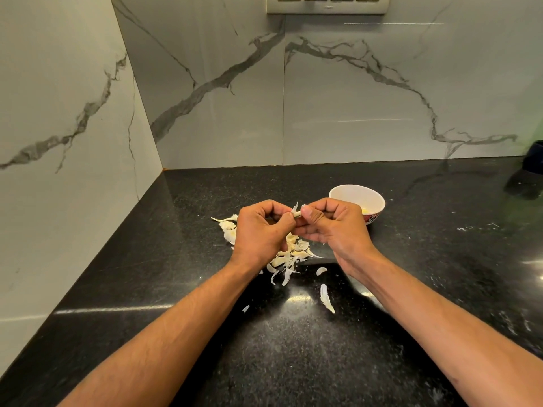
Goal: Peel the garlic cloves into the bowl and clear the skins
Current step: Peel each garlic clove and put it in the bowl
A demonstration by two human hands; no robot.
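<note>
Both hands meet above the black counter, holding one small garlic clove between them. My left hand pinches its left end with curled fingers. My right hand pinches the right end, thumb on the skin, and a flake of skin sticks up from the clove. Under and around the hands lies a pile of garlic cloves and papery skins. A small white bowl with a red-patterned outside stands just behind my right hand; something yellowish shows inside it.
Loose skin flakes lie scattered on the counter nearer to me. Marble-patterned walls close the left side and the back. A dark object stands at the far right by the wall. A switch plate is high on the back wall.
</note>
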